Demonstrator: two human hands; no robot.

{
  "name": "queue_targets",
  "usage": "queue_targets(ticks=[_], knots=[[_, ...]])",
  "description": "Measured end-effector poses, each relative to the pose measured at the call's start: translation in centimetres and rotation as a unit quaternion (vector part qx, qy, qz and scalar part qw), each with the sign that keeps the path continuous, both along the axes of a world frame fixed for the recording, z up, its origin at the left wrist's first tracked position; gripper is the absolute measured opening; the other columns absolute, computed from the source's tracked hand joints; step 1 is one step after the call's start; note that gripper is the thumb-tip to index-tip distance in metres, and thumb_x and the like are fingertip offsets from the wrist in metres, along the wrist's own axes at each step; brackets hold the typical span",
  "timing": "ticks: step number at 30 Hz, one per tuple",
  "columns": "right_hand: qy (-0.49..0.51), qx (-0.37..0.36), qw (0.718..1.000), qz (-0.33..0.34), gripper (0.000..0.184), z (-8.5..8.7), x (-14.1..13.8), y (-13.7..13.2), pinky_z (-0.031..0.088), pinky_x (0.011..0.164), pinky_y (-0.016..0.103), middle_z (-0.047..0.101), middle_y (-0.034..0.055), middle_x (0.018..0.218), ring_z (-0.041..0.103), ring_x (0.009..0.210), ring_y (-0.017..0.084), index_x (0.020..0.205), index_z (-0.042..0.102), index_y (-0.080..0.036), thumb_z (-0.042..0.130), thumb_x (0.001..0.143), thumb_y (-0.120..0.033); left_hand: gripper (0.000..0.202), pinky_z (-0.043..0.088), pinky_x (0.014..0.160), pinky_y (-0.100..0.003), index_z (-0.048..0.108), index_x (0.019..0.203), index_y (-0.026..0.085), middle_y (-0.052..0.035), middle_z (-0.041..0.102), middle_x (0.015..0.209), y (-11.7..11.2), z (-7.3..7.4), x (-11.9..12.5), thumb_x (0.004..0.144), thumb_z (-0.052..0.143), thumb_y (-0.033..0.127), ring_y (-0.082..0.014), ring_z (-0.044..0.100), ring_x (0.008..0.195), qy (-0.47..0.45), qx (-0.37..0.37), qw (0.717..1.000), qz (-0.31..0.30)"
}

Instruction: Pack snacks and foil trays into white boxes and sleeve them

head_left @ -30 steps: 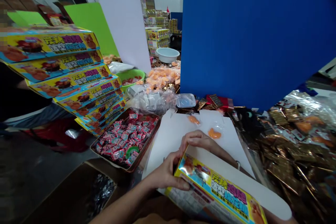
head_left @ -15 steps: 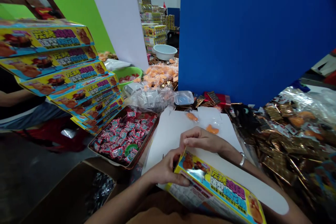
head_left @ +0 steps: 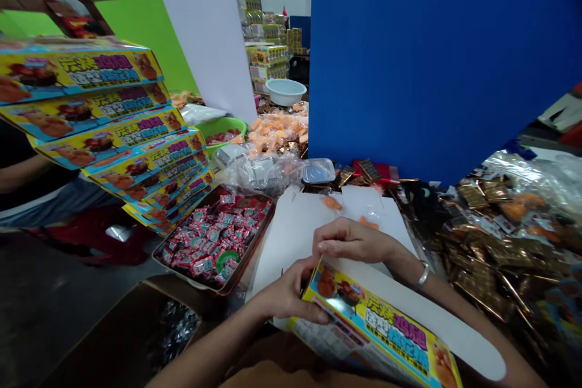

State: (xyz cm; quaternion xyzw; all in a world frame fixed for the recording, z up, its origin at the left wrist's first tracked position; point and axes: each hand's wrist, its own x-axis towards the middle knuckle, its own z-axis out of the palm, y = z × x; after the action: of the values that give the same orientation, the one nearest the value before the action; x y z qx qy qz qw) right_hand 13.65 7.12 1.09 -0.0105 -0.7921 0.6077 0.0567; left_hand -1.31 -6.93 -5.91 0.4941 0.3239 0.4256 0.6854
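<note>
A long yellow and blue printed candy box (head_left: 377,321) lies slanted in front of me, its white flap raised along the far side. My left hand (head_left: 291,297) grips the box's near left end, thumb on the printed face and fingers behind the corner. Above that same end, my right hand (head_left: 343,239) is curled with its fingertips at the edge by the left fingers. Whether the right fingers pinch the cardboard is hidden. Beneath lies white card (head_left: 291,224), with an orange wrapped candy (head_left: 333,202) on it.
A tray of pink wrapped candies (head_left: 213,236) stands left of the card. Further left rises a leaning stack of printed boxes (head_left: 113,127), with a seated person beyond. Gold packets (head_left: 491,248) heap up at right. A blue panel (head_left: 409,66) blocks the far side.
My right hand and wrist have shifted very slightly, covering more of an orange candy behind them. Both hands stay at the same end of the box.
</note>
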Motion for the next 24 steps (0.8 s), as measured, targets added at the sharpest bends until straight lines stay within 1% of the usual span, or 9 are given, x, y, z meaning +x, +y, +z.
queue_targets(ticks=[2, 5, 8, 12, 17, 19, 22, 24], knots=[[0.0, 0.006, 1.0, 0.006, 0.042, 0.1, -0.1, 0.0, 0.036, 0.059, 0.023, 0.052, -0.0009, 0.068, 0.045, 0.064, 0.011, 0.077, 0.061, -0.014, 0.05, 0.092, -0.052, 0.062, 0.047, 0.074, -0.025, 0.06, 0.114, 0.015, -0.0055, 0.066, 0.099, 0.0, 0.1, 0.0, 0.059, 0.085, 0.031, -0.0183, 0.06, 0.086, 0.002, 0.003, 1.0, -0.008], [-0.002, -0.004, 1.0, 0.002, 0.041, 0.0, -0.1, 0.1, 0.036, 0.06, 0.023, 0.052, -0.0009, 0.069, 0.045, 0.065, 0.011, 0.077, 0.06, -0.014, 0.051, 0.092, -0.052, 0.059, 0.048, 0.075, -0.026, 0.06, 0.112, 0.015, -0.0056, 0.066, 0.097, 0.0, 0.1, 0.0, 0.061, 0.084, 0.034, -0.0176, 0.059, 0.084, 0.002, 0.003, 1.0, -0.01], [-0.004, -0.006, 1.0, 0.007, 0.04, -0.2, 0.1, 0.2, 0.036, 0.06, 0.023, 0.053, -0.0011, 0.069, 0.045, 0.064, 0.01, 0.078, 0.06, -0.015, 0.051, 0.092, -0.051, 0.061, 0.048, 0.075, -0.027, 0.06, 0.112, 0.015, -0.0059, 0.066, 0.097, 0.1, 0.0, 0.0, 0.06, 0.085, 0.035, -0.0179, 0.059, 0.085, 0.004, 0.002, 1.0, -0.011], [0.004, -0.001, 1.0, 0.022, 0.039, -0.2, 0.4, 0.3, 0.037, 0.06, 0.023, 0.054, -0.0012, 0.069, 0.047, 0.065, 0.01, 0.079, 0.062, -0.014, 0.052, 0.092, -0.049, 0.06, 0.048, 0.073, -0.026, 0.061, 0.11, 0.014, -0.0048, 0.065, 0.094, 0.1, 0.1, 0.1, 0.058, 0.085, 0.031, -0.0164, 0.059, 0.081, 0.003, -0.003, 1.0, -0.008], [0.005, -0.012, 1.0, -0.001, 0.036, -0.5, 0.4, 0.1, 0.039, 0.062, 0.024, 0.056, -0.0007, 0.071, 0.049, 0.067, 0.011, 0.079, 0.063, -0.015, 0.052, 0.092, -0.047, 0.073, 0.047, 0.078, -0.027, 0.055, 0.124, 0.017, -0.0056, 0.067, 0.1, 0.0, 0.3, 0.1, 0.058, 0.085, 0.028, -0.0174, 0.061, 0.086, -0.015, -0.008, 1.0, -0.021], [0.002, -0.009, 1.0, -0.005, 0.036, -0.4, 0.5, 0.1, 0.039, 0.061, 0.024, 0.056, -0.001, 0.071, 0.049, 0.066, 0.01, 0.08, 0.062, -0.015, 0.052, 0.092, -0.047, 0.075, 0.047, 0.08, -0.028, 0.055, 0.124, 0.018, -0.0053, 0.067, 0.102, 0.0, 0.3, 0.1, 0.057, 0.086, 0.03, -0.0177, 0.061, 0.086, -0.01, -0.006, 1.0, -0.018], [0.004, 0.025, 1.0, 0.015, 0.033, 0.3, 0.4, 0.0, 0.039, 0.06, 0.023, 0.055, -0.001, 0.072, 0.049, 0.065, 0.01, 0.08, 0.061, -0.015, 0.05, 0.093, -0.044, 0.069, 0.048, 0.083, -0.032, 0.059, 0.118, 0.016, -0.0063, 0.066, 0.102, 0.0, 0.2, 0.1, 0.058, 0.085, 0.037, -0.02, 0.061, 0.087, 0.013, 0.004, 1.0, -0.018], [0.009, 0.084, 0.995, 0.054, 0.027, 1.0, 0.1, -0.4, 0.042, 0.067, 0.025, 0.057, 0.0009, 0.077, 0.052, 0.071, 0.012, 0.081, 0.061, -0.016, 0.05, 0.093, -0.037, 0.063, 0.049, 0.085, -0.034, 0.061, 0.114, 0.014, -0.0075, 0.066, 0.102, 0.1, 0.1, 0.1, 0.06, 0.083, 0.039, -0.0223, 0.061, 0.09, 0.031, 0.016, 0.999, -0.016]])
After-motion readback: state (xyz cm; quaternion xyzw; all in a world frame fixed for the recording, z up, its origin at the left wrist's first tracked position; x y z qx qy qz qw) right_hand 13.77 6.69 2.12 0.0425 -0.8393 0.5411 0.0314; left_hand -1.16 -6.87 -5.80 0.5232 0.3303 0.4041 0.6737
